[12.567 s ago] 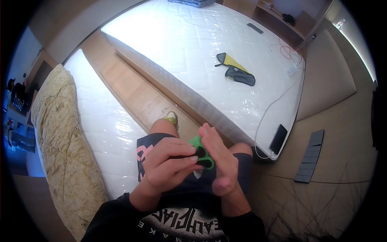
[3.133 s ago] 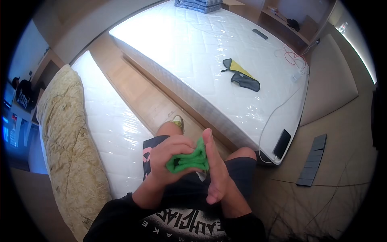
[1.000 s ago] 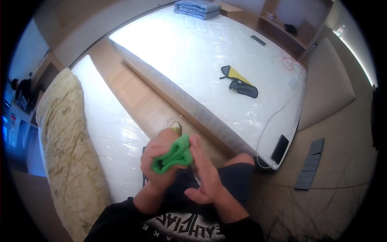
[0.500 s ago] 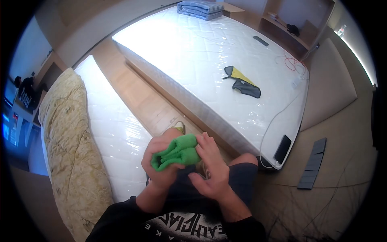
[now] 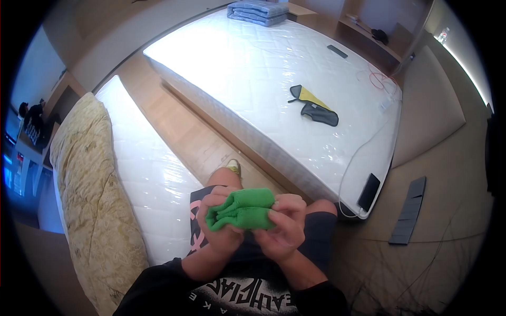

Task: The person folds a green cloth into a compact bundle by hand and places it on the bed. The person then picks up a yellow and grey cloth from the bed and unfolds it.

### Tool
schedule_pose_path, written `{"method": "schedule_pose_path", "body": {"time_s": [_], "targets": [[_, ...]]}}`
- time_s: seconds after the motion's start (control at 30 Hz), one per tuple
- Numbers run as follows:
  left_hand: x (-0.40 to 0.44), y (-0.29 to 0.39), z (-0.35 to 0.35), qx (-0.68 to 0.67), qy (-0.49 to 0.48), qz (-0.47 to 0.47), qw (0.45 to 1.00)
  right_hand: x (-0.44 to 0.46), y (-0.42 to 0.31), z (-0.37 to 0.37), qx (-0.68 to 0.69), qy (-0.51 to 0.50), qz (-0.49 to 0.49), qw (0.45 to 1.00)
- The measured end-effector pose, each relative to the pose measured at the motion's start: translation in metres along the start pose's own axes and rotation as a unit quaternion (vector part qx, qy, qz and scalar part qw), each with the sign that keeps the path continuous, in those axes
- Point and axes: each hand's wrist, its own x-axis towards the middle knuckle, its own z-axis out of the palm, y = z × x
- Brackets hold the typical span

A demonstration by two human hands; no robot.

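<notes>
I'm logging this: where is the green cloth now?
In the head view, the green cloth is just below centre, held between the left hand and right hand, above the dark shorts.

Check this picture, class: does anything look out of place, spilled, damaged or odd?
Mildly odd: the right-hand mattress looks plastic-wrapped, with no visible sheet, and the phone lies at its near corner, where it might slip off. No spill shows, and the folded green cloth looks undamaged.
</notes>
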Motion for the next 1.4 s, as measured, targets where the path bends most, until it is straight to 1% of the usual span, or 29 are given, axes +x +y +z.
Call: {"method": "schedule_pose_path", "body": {"time_s": [0.1, 0.2, 0.3, 0.4, 0.5, 0.7, 0.8, 0.9, 1.0, 1.1, 1.2, 1.3, 1.4], "targets": [[-0.004, -0.003, 0.003, -0.033, -0.007, -0.025, 0.999, -0.002, 0.002, -0.002, -0.019, 0.011, -0.02, 1.0], [-0.004, -0.005, 0.001, -0.03, -0.023, -0.029, 0.999, 0.002, -0.001, -0.001, -0.02, 0.01, -0.034, 0.999], [-0.003, -0.002, 0.002, -0.063, -0.014, -0.062, 0.996, 0.007, -0.003, -0.003, -0.052, -0.012, -0.049, 0.997], [-0.003, -0.003, 0.001, -0.069, -0.007, -0.083, 0.994, 0.005, -0.002, -0.004, -0.072, -0.011, -0.056, 0.996], [-0.005, -0.008, -0.001, -0.086, -0.032, -0.099, 0.991, 0.005, -0.005, -0.009, -0.085, -0.013, -0.048, 0.995], [-0.006, -0.002, 0.007, -0.112, -0.023, -0.096, 0.989, 0.006, -0.01, -0.008, -0.077, -0.006, -0.039, 0.996], [-0.002, -0.001, 0.003, -0.068, -0.049, -0.063, 0.994, 0.008, -0.011, -0.006, -0.082, -0.011, -0.042, 0.996], [-0.001, -0.005, -0.001, -0.061, -0.071, -0.021, 0.995, 0.007, -0.012, -0.007, -0.077, -0.005, -0.042, 0.996], [0.004, -0.004, 0.002, -0.071, -0.118, -0.012, 0.99, 0.005, -0.012, -0.013, -0.088, 0.007, -0.036, 0.995], [0.004, 0.001, 0.003, -0.049, -0.157, -0.016, 0.986, 0.007, -0.011, -0.016, -0.091, 0.025, -0.041, 0.995], [0.003, 0.001, 0.002, -0.042, -0.156, -0.005, 0.987, 0.005, -0.008, -0.016, -0.084, 0.021, -0.048, 0.995], [0.0, -0.003, -0.001, -0.03, -0.128, -0.013, 0.991, 0.002, -0.002, -0.008, -0.031, 0.032, -0.03, 0.999], [-0.003, -0.001, 0.0, -0.072, -0.08, -0.072, 0.992, -0.005, 0.002, -0.003, 0.012, 0.043, 0.01, 0.999]]}}
